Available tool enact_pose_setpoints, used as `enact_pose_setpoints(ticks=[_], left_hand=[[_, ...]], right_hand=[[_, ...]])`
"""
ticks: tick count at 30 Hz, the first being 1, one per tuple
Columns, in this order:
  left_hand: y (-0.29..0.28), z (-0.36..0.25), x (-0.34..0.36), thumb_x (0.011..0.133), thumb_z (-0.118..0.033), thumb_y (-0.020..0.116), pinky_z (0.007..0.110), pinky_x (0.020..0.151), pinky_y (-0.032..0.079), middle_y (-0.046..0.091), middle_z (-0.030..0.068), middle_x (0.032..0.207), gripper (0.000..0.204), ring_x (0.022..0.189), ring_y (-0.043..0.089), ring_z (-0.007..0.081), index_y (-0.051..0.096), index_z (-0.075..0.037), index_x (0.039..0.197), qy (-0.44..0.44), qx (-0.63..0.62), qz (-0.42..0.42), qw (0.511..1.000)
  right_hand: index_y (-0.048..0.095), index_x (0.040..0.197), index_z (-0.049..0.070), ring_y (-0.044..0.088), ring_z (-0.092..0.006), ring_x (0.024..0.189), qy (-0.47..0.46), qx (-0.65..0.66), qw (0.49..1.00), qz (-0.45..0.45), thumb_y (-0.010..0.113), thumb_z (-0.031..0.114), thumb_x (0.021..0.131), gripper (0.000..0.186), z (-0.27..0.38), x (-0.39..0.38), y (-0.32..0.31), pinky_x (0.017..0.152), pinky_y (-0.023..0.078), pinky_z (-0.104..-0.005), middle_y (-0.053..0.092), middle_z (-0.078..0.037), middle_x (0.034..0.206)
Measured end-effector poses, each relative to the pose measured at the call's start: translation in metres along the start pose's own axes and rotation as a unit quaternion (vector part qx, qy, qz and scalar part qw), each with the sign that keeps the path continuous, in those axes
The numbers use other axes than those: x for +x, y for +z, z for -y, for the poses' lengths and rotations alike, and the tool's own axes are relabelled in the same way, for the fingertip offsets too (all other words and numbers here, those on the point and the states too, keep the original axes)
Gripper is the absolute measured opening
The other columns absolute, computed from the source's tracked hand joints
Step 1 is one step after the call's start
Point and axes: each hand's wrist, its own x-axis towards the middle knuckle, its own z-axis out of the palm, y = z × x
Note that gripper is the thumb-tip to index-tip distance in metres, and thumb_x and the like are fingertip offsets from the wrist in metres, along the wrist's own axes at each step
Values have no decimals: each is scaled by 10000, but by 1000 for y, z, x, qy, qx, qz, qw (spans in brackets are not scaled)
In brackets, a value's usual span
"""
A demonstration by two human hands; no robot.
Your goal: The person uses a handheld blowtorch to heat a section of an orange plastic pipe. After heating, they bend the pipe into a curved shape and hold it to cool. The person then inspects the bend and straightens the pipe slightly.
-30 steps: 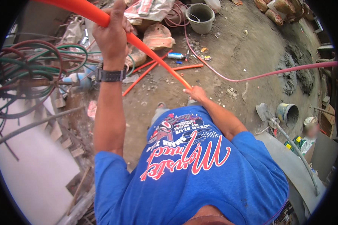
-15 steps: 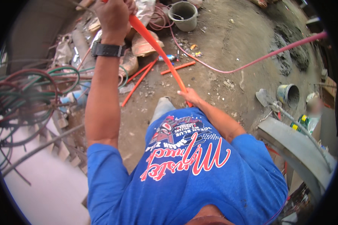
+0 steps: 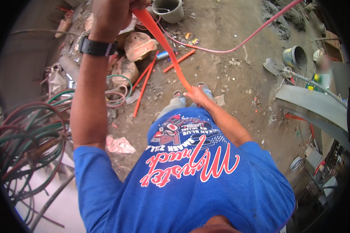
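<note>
A long orange plastic pipe (image 3: 166, 46) slants across in front of me, bowed slightly along its length. My left hand (image 3: 114, 19), with a black watch at the wrist, is closed around its upper end near the top edge, where part of the hand is cut off. Close to my waist, my right hand (image 3: 199, 97) grips the lower end. More orange pipe lengths (image 3: 143, 93) lie on the dirt beyond, one of them apart from the rest (image 3: 179, 61). A blue and white tube or can (image 3: 163, 54) rests beside them.
Coiled green and red hoses (image 3: 31, 136) hang at the left. Torn sacks (image 3: 140, 46) lie ahead, near a grey bucket (image 3: 171, 15). A pink hose (image 3: 237, 48) crosses the ground. To the right are another bucket (image 3: 295, 58), a shovel (image 3: 274, 66) and a curved grey piece (image 3: 315, 103).
The view has shifted, with the ground objects ahead sliding up and left. Both my feet now show. Each hand keeps its hold on the orange pipe.
</note>
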Motion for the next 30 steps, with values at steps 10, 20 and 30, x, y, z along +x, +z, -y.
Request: enact_pose_setpoints(ticks=[10,20,30], left_hand=[[2,-6,-21,1048,-335,582,268,414,302,323,-41,489,495,399,318,91,389,-147,633,-21,-28,40,999],[3,2,-20,1057,-338,563,273,431,297,332,-34,518,465,418,311,96,397,-148,666,-47,-56,100,992],[-10,13,-28,1058,-335,560,272,447,313,336,-28,512,479,427,327,103,390,-146,652,-69,-62,74,993]], right_hand=[[652,958,21,546,-146,475,71,201,974,70,676,585,923,565,-24,-3,40,439,456,-332,564,-38,653],[610,859,17,520,-152,494,136,270,951,62,581,725,912,710,-11,-20,63,460,481,-341,523,-38,624],[640,954,29,621,-195,550,141,380,910,84,453,810,907,805,-3,-8,44,525,549,-344,612,-90,712]])
